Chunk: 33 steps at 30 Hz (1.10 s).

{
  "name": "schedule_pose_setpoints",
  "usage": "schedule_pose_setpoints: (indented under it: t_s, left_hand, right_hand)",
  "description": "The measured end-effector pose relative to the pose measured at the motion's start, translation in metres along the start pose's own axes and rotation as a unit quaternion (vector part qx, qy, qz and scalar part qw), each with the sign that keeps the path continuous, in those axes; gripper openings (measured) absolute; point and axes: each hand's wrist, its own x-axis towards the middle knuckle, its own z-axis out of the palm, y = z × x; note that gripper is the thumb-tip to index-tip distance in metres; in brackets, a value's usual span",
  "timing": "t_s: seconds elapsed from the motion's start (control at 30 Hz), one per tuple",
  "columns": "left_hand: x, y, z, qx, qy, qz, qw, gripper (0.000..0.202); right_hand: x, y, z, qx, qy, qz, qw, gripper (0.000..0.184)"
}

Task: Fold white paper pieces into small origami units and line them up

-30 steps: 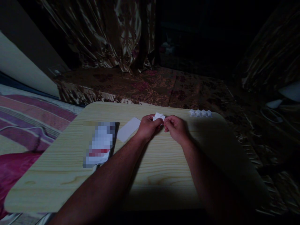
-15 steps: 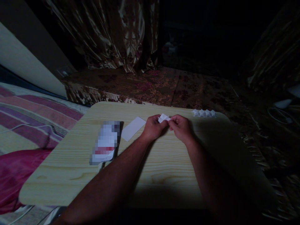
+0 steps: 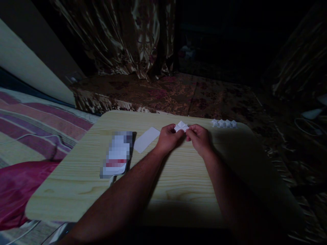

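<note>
A small folded piece of white paper (image 3: 181,126) with creased, pointed flaps is held between my hands over the far part of the wooden table. My left hand (image 3: 168,137) pinches its left side, thumb laid across the front. On the other side, my right hand (image 3: 199,137) grips the right edge between thumb and fingers. A flat sheet of white paper (image 3: 146,139) lies just left of my left hand. Several small folded paper pieces (image 3: 224,123) stand in a row at the table's far right.
A phone with a pixelated screen (image 3: 117,154) rests on the left of the wooden table (image 3: 68,190). Left of the table are a striped bedspread (image 3: 38,122) and a dark pink cloth (image 3: 28,190). Patterned curtains (image 3: 143,37) hang beyond the far edge.
The folded paper is tilted up more, showing its pointed flaps more plainly. Both hands stay closed on it. The whole view has shifted slightly.
</note>
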Motion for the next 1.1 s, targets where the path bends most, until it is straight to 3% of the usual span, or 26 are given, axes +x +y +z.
schedule_pose_setpoints:
  t_s: [0.4,0.73,1.1]
  left_hand:
    - [-0.0018,0.0014,-0.0004,0.008,-0.001,-0.004,1.000,0.021]
    - [-0.0002,-0.0023,-0.0026,0.016,-0.011,0.028,0.999,0.020]
    - [-0.0008,0.0025,-0.0006,-0.024,-0.020,-0.005,1.000,0.019]
  right_hand:
    - [-0.0008,-0.0014,-0.0011,-0.042,-0.012,-0.006,0.999,0.010]
    - [-0.0024,0.0000,0.0012,-0.027,-0.027,-0.006,0.999,0.012]
    - [-0.0010,-0.0039,-0.0018,-0.013,-0.017,0.002,1.000,0.006]
